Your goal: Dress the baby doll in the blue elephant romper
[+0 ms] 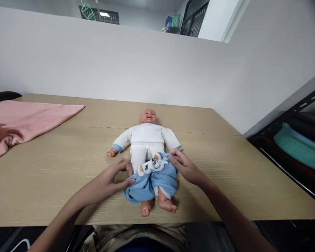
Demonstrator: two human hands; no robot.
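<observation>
A baby doll lies on its back near the middle of the wooden desk, head away from you, bare feet toward the near edge. It wears a white top and white leggings. Blue trousers with a cartoon patch at the waistband sit around the doll's legs, from the thighs to just above the feet. Your left hand pinches the waistband at the doll's right thigh, fingers curled closed on the fabric. Your right hand grips the waistband on the opposite side, beside the doll's left wrist, fingers bent over the cloth. A pink cloth lies well apart at the far left of the desk. A metal shelf at the right holds a teal basin.
</observation>
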